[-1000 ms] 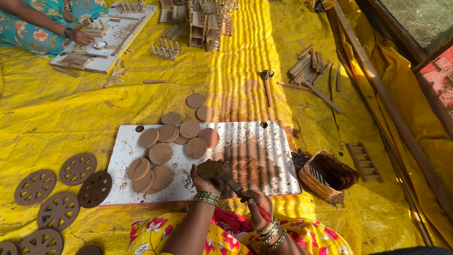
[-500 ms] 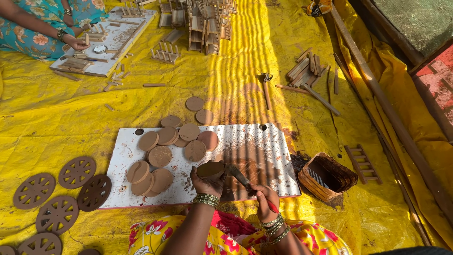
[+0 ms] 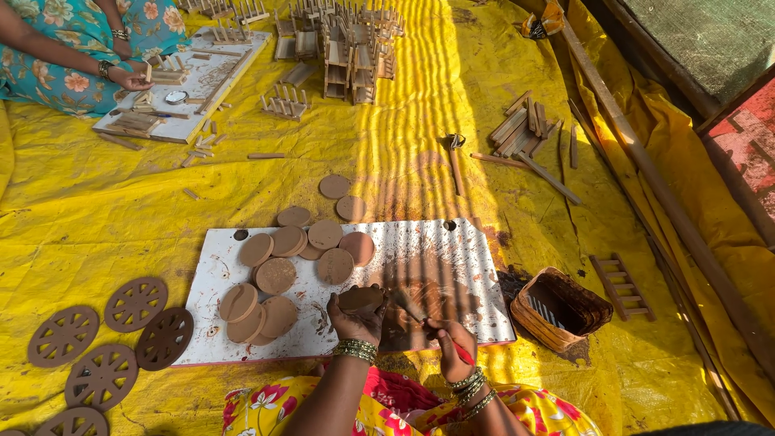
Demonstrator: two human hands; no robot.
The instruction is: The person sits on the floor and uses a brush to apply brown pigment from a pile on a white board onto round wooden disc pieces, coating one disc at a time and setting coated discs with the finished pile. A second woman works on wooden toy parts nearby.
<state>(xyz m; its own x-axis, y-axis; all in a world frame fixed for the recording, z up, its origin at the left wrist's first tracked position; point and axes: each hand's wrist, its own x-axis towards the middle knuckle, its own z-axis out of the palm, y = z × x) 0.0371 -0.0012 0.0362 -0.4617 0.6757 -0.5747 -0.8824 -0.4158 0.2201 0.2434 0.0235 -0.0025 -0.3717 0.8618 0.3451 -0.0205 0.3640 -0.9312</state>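
Head view, lower centre: left hand cups a flat round clay disc over the board. Right hand grips a thin red-handled tool, tip at the disc's edge. White, clay-smeared board carries more smooth brown discs. Spoked, cut-out wheels lie lower left on crinkled yellow tarp. Woven basket sits right.

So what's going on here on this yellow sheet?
A seated person works over a white board. The left hand holds a brown disc, and the right hand puts a red-handled tool to it. More plain discs lie on the board, and spoked wheels sit on the yellow sheet to the left. Another person's hand works at a second board farther off.
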